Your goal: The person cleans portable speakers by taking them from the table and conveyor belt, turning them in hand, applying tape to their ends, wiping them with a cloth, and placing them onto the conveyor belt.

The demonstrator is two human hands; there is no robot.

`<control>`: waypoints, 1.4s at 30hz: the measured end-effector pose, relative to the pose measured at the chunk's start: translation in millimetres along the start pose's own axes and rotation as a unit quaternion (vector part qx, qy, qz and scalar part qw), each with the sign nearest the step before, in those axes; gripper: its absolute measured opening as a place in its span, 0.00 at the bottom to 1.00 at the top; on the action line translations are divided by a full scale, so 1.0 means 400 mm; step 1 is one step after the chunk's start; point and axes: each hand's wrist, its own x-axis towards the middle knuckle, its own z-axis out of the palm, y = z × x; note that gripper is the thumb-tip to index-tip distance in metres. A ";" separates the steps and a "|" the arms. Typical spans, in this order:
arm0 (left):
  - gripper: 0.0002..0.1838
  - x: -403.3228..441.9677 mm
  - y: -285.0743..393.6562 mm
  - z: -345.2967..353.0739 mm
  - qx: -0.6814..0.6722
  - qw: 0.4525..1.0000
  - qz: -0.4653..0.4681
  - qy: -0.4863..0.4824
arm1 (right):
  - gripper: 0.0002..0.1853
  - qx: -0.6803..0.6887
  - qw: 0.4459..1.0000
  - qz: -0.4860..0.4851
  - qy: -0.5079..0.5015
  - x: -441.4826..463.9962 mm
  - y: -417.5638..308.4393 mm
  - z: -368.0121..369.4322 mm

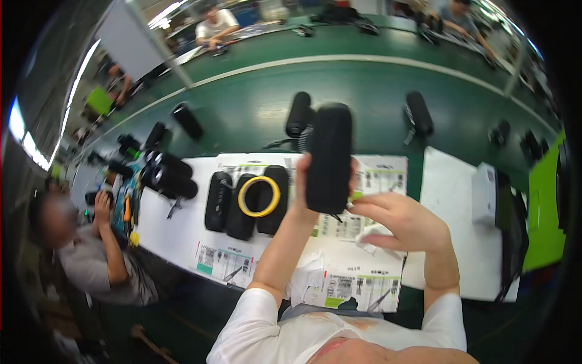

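My left hand (pixel 302 176) is wrapped round a black cylindrical speaker (pixel 329 158), holding it raised and nearly upright above the table. Fingertips show on the speaker's far right side. To its right is my right hand (pixel 406 221), fingers stretched out toward the speaker's lower end and thumb apart. A crumpled white cloth or tissue (pixel 373 233) shows beside that thumb; whether they touch I cannot tell. Left of my left forearm, several black speakers (pixel 218 203) lie side by side, with a yellow tape roll (pixel 276 200) on top of them.
Printed sheets (pixel 224 262) cover the white worktable (pixel 163 227). Crumpled white paper (pixel 308 276) lies near my body. More speakers stand on the green surface (pixel 364 82) ahead, including one (pixel 418 113) at right. A white box (pixel 483 194) stands right. A co-worker (pixel 112 261) sits left.
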 end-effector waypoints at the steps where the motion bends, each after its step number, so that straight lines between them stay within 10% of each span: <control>1: 0.38 -0.008 0.001 -0.018 0.062 0.998 0.017 0.001 | 0.28 0.011 1.000 0.013 -0.008 0.004 0.000 -0.006; 5: 0.37 0.018 -0.016 -0.042 0.152 0.938 -0.032 0.311 | 0.30 0.015 0.998 0.041 -0.040 -0.013 -0.027 -0.019; 9: 0.37 0.009 -0.055 0.067 0.361 0.920 0.078 0.131 | 0.32 0.058 0.989 -0.046 -0.130 -0.016 -0.052 -0.087; 16: 0.39 0.228 -0.037 -0.197 0.678 0.579 -0.048 0.450 | 0.36 0.071 0.956 -0.173 -0.228 -0.054 -0.102 -0.095; 20: 0.41 0.342 -0.029 -0.224 0.684 0.582 -0.103 0.428 | 0.25 0.070 0.964 -0.105 -0.234 -0.075 -0.174 -0.127; 24: 0.35 0.456 -0.041 -0.345 0.719 0.534 0.028 0.445 | 0.26 0.123 0.956 -0.087 -0.253 -0.102 -0.169 -0.141; 29: 0.31 0.455 -0.008 -0.424 0.931 0.119 0.026 0.345 | 0.30 0.134 0.950 -0.050 -0.279 -0.111 -0.151 -0.157; 32: 0.24 0.415 0.062 -0.466 0.925 0.003 -0.092 0.369 | 0.27 0.018 0.967 -0.172 -0.189 -0.126 -0.123 -0.124; 35: 0.27 0.384 0.110 -0.443 0.909 0.013 -0.127 0.396 | 0.26 0.068 0.966 -0.147 -0.200 -0.131 -0.109 -0.126; 42: 0.44 0.329 0.263 -0.327 0.791 0.253 -0.222 0.510 | 0.33 0.094 0.964 -0.140 -0.204 -0.134 -0.106 -0.124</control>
